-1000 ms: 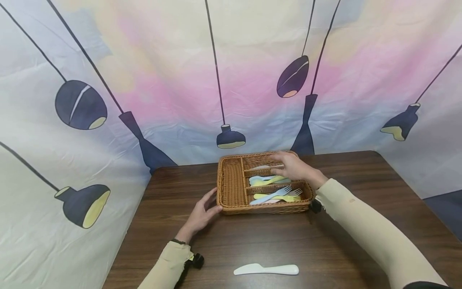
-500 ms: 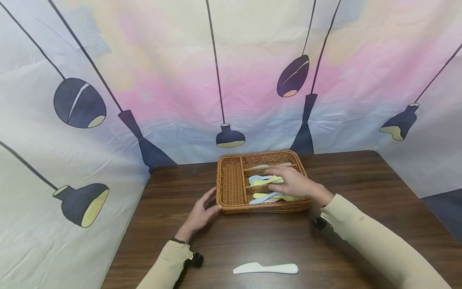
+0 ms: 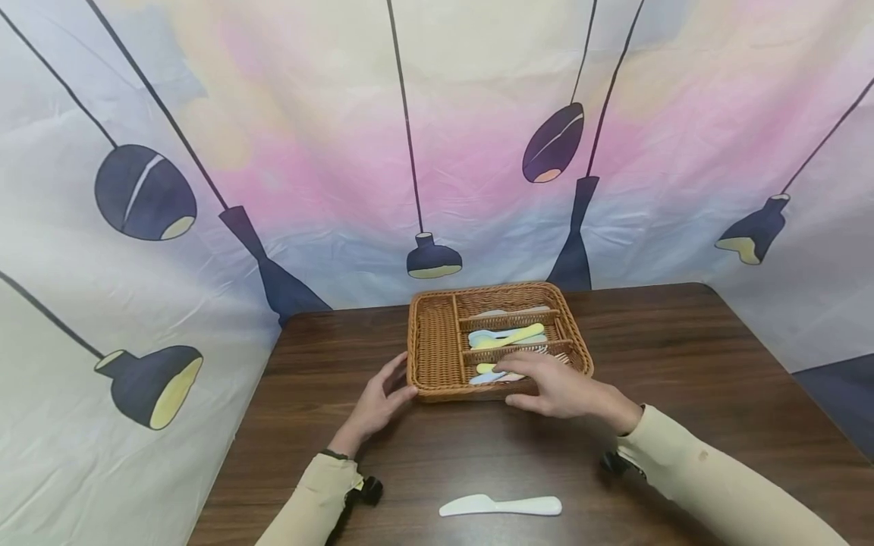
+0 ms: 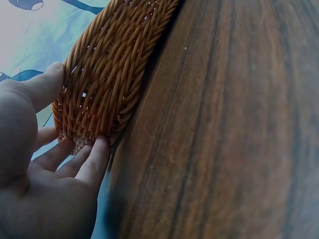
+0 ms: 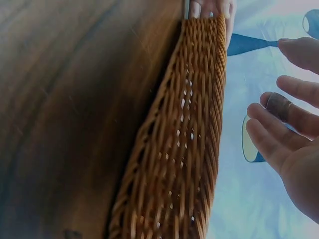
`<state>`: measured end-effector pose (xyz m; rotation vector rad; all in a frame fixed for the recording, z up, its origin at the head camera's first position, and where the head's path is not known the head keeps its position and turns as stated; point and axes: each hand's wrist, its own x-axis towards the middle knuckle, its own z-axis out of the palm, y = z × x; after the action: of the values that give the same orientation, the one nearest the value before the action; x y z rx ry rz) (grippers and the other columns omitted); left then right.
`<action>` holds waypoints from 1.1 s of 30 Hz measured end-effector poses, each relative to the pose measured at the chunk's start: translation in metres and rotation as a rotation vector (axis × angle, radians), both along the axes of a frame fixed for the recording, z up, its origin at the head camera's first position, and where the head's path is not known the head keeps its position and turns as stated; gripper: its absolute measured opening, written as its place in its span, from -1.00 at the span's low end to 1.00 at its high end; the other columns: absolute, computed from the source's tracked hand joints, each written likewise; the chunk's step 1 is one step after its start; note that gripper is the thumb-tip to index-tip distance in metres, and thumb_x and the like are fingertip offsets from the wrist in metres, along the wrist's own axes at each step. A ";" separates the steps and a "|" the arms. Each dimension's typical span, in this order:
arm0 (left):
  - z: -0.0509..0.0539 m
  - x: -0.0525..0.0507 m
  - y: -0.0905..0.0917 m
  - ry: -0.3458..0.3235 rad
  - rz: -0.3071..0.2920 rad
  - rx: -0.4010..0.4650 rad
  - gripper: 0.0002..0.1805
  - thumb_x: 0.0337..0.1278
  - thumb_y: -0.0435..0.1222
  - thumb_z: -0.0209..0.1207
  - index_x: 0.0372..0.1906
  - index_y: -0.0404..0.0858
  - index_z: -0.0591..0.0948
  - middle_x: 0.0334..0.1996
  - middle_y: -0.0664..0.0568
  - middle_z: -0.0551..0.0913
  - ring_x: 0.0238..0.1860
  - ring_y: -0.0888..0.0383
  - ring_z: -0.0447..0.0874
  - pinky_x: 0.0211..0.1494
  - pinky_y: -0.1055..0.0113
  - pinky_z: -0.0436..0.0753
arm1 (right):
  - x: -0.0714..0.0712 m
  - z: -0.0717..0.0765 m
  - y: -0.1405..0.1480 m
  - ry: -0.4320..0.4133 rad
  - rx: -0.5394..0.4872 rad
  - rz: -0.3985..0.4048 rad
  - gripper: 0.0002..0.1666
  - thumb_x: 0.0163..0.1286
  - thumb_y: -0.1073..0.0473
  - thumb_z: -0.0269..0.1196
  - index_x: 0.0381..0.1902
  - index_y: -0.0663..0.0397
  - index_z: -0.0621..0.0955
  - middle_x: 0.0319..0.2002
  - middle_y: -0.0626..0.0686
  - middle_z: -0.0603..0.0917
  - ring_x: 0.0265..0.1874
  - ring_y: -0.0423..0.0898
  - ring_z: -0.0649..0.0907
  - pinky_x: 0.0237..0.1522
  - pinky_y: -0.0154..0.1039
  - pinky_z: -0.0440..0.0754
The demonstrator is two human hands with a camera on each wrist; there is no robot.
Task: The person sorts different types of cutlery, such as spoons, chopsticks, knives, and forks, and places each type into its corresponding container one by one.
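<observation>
A brown wicker cutlery basket [image 3: 433, 341] sits toward the back of the table. My left hand [image 3: 375, 406] holds its front left corner; in the left wrist view, the thumb [image 4: 47, 84] touches the rim and the fingertips [image 4: 102, 144] lie against the wicker. My right hand [image 3: 556, 383] hovers over the front edge with loosely bent fingers and nothing in them. Beneath it, pale blue, yellow and pink forks partly show in the front compartment. Spoons, one of them yellow [image 3: 508, 337], lie in the middle compartment. Pale knives [image 3: 492, 312] lie in the back one.
A white plastic knife [image 3: 501, 506] lies on the dark wooden table [image 3: 683, 364], near the front. The wide left compartment of the basket shows only its woven bottom. Behind the table hangs a cloth backdrop [image 3: 328, 152] printed with lamps.
My right hand has moved from the back compartment, over the middle one, to the basket's front edge, uncovering spoons and knives. My left hand stays at the corner.
</observation>
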<state>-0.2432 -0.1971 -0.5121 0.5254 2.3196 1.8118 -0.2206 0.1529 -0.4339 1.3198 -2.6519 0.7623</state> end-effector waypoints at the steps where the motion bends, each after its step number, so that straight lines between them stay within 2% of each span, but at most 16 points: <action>1: 0.004 0.001 0.001 -0.004 0.000 -0.001 -0.22 0.26 -0.34 0.23 0.50 -0.28 0.14 0.49 -0.23 0.13 0.46 -0.19 0.17 0.38 0.19 0.47 | 0.002 -0.001 -0.001 0.008 0.000 0.007 -0.50 0.33 0.05 0.31 0.20 0.04 0.54 0.14 0.01 0.59 0.15 -0.06 0.57 0.16 -0.07 0.64; 4: 0.016 0.007 0.004 -0.021 -0.001 -0.012 -0.23 0.27 -0.39 0.21 0.50 -0.35 0.12 0.50 -0.26 0.11 0.46 -0.21 0.16 0.40 0.09 0.44 | 0.008 -0.006 -0.002 0.025 -0.011 0.034 -0.51 0.33 0.03 0.31 0.17 0.05 0.56 0.11 -0.04 0.60 0.10 -0.11 0.59 0.12 -0.13 0.66; 7: 0.020 0.009 0.004 -0.023 -0.001 -0.019 -0.23 0.27 -0.40 0.21 0.50 -0.36 0.12 0.50 -0.26 0.10 0.46 -0.21 0.15 0.40 0.04 0.42 | 0.014 -0.011 -0.002 0.039 -0.018 0.060 -0.49 0.30 0.04 0.34 0.18 0.07 0.56 0.11 -0.02 0.60 0.10 -0.10 0.59 0.12 -0.13 0.66; 15: 0.021 0.009 0.005 -0.024 0.001 -0.007 -0.23 0.27 -0.42 0.20 0.50 -0.37 0.12 0.49 -0.28 0.11 0.46 -0.21 0.15 0.42 -0.04 0.37 | 0.035 -0.023 -0.007 0.013 0.025 0.121 -0.39 0.27 -0.04 0.36 0.20 0.09 0.54 0.17 0.06 0.58 0.18 -0.03 0.56 0.22 -0.06 0.62; 21: 0.022 0.009 0.005 -0.022 0.004 -0.018 -0.23 0.27 -0.40 0.20 0.50 -0.35 0.13 0.50 -0.25 0.11 0.46 -0.20 0.16 0.42 -0.01 0.39 | 0.053 -0.034 -0.011 -0.015 0.094 0.186 -0.35 0.25 -0.14 0.35 0.18 0.11 0.56 0.09 0.01 0.60 0.07 -0.13 0.60 0.15 -0.21 0.66; 26: 0.022 0.009 0.005 -0.019 0.009 -0.028 -0.23 0.27 -0.40 0.21 0.50 -0.35 0.13 0.50 -0.24 0.11 0.46 -0.19 0.16 0.42 -0.03 0.39 | 0.060 -0.042 -0.014 -0.064 0.148 0.215 -0.34 0.22 -0.18 0.36 0.18 0.05 0.57 0.00 -0.09 0.61 -0.01 -0.28 0.58 0.06 -0.34 0.66; 33: 0.022 0.009 0.005 -0.020 0.005 -0.042 -0.23 0.28 -0.39 0.20 0.50 -0.35 0.12 0.50 -0.25 0.11 0.46 -0.19 0.16 0.41 -0.03 0.40 | 0.065 -0.052 -0.013 -0.095 0.156 0.237 -0.37 0.23 -0.20 0.36 0.16 -0.02 0.57 0.00 -0.14 0.61 -0.04 -0.33 0.56 -0.01 -0.41 0.64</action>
<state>-0.2343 -0.1924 -0.4905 0.4938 2.3421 1.7576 -0.1557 0.1395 -0.4861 1.7020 -2.7083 0.6681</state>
